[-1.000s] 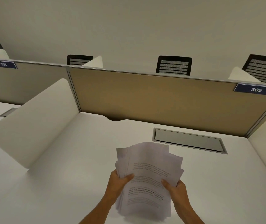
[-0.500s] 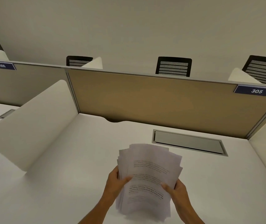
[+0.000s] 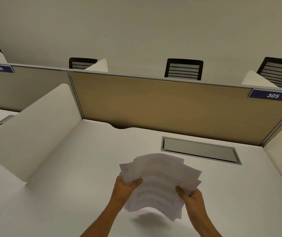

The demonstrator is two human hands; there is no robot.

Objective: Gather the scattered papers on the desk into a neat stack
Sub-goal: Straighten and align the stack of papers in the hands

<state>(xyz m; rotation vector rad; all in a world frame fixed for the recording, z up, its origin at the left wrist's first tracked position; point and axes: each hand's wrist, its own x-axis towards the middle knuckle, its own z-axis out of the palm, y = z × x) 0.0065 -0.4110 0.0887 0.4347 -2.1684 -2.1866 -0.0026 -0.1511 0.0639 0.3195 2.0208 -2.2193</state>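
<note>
Both hands hold the papers (image 3: 160,183) above the white desk (image 3: 68,194), toward the 6 o'clock part of the view. The left hand (image 3: 124,189) grips the sheaf's left edge, thumb pressed on the top sheet, fingers hidden beneath. The right hand (image 3: 190,196) grips the right edge in the same manner, thumb on top.

Compared with half a second ago, the sheaf is rotated slightly clockwise: its far edges now lean toward 1 o'clock, and the left-hand corners fan out more visibly at 10 o'clock of the bundle. The near edge hangs clear of the surface, with a soft shadow under it. Edges are uneven and several sheet corners protrude on both sides. Printed lines show on the top sheet; the wording is too blurred to read.

The metal cable hatch (image 3: 200,149) lies near, at 1 o'clock from the sheaf. The tan partition (image 3: 162,106) beyond it carries a blue plate reading 305 (image 3: 272,95).
</note>
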